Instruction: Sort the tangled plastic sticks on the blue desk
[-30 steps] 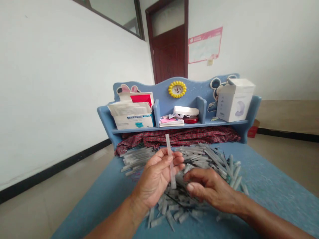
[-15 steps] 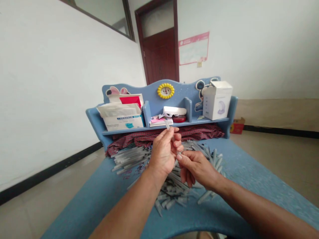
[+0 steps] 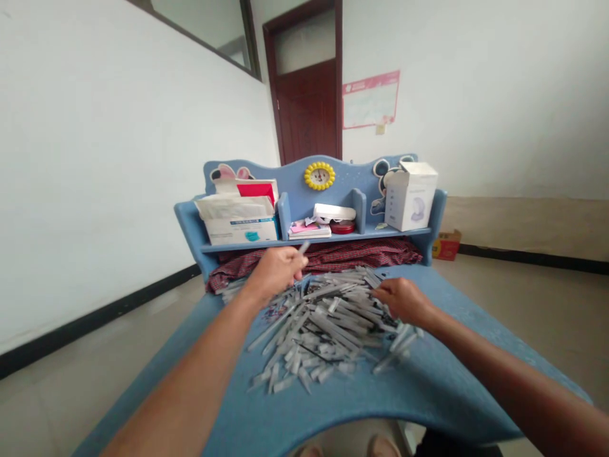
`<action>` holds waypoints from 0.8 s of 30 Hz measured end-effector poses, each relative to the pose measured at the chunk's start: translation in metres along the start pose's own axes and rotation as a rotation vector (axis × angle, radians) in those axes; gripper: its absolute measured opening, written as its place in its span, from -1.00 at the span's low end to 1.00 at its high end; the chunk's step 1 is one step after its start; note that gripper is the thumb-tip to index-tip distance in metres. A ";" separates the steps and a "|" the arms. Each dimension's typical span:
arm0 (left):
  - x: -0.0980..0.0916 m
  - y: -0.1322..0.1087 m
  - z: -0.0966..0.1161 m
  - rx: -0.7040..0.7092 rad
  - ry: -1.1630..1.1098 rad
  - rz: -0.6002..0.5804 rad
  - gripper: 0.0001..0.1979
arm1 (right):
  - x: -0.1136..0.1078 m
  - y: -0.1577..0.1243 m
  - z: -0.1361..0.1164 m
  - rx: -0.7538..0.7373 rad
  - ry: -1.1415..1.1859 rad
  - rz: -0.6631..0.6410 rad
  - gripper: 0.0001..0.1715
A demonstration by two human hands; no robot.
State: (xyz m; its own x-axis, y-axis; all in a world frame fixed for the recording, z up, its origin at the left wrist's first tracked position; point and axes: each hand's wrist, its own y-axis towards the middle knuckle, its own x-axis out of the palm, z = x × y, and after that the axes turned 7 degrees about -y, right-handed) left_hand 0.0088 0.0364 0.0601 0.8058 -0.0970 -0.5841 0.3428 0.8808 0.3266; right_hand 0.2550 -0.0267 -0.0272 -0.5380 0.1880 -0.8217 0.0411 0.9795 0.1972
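My left hand (image 3: 280, 270) is closed around a slim, translucent greyish plastic tube (image 3: 304, 247), whose end sticks up past the thumb. It hovers over the left side of a loose pile of similar tubes (image 3: 333, 317) heaped on the blue table. At the pile's right edge, my right hand (image 3: 402, 298) has its fingers drawn together, their tips among the tubes; whether they grip one is too small to tell. Thin dark pieces lie mixed in the pile. Behind my left hand, more tubes (image 3: 232, 291) are partly hidden.
The blue table (image 3: 457, 381) has a curved front edge. At its back stands a blue shelf (image 3: 285, 244) carrying a face-mask box (image 3: 233, 230), a white box (image 3: 412, 200), booklets and a white case (image 3: 334, 211). A checked cloth (image 3: 342, 254) is bunched beneath the shelf.
My hands, together over the pile before, have parted. The left has moved left with the tube; the right has moved right and reached to the pile. The view has shifted slightly.
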 end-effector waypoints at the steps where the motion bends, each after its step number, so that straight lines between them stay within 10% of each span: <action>1: 0.007 -0.006 -0.008 0.006 0.106 -0.044 -0.81 | -0.002 0.012 0.010 0.017 -0.041 0.021 -0.61; 10: 0.030 -0.030 -0.052 -0.011 0.485 -0.155 -0.85 | 0.027 0.056 0.044 0.107 -0.286 -0.037 -0.68; 24: 0.016 -0.044 -0.085 -0.116 0.671 -0.116 -0.78 | 0.033 0.066 0.048 0.053 -0.264 0.025 -0.51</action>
State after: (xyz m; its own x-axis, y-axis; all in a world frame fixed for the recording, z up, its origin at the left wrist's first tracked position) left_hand -0.0342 0.0359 -0.0268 0.2812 0.0817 -0.9562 0.3249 0.9294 0.1749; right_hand 0.2807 0.0478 -0.0673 -0.2982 0.2177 -0.9294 0.0992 0.9754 0.1967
